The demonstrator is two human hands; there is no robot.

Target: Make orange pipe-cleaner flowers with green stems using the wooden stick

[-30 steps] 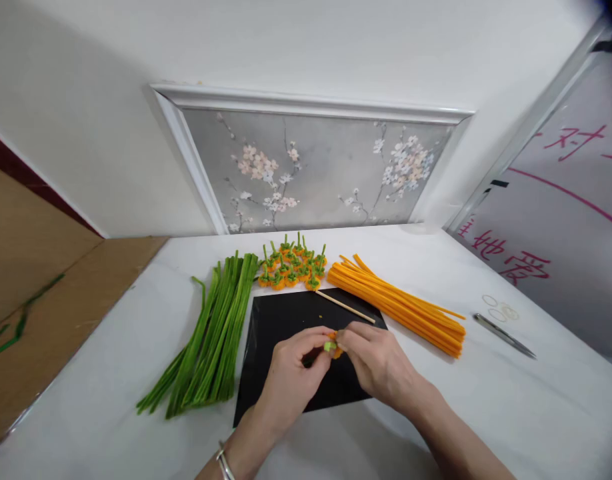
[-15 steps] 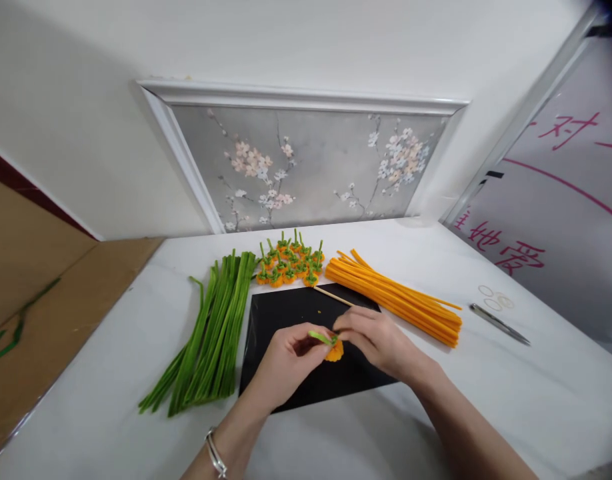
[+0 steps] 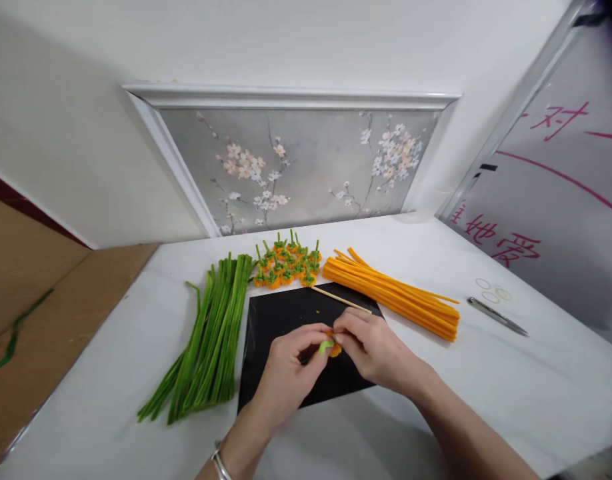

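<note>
From the head view, the left hand [image 3: 286, 373] and right hand [image 3: 373, 347] pinch a small orange piece [image 3: 335, 349] with a green stem [image 3: 325, 347] over the black mat [image 3: 286, 317] on the worktop [image 3: 486, 387]. Half a second ago the stem stuck out straight; now it curls at the fingertips, so the bending seems under way.

hands [image 3: 331, 357] together, fingertips pinched, forearms converging

A small orange fuzzy piece [image 3: 335, 349] with a bright green stem [image 3: 325, 346] curling off it is hovering over the black mat [image 3: 286, 317].
</note>
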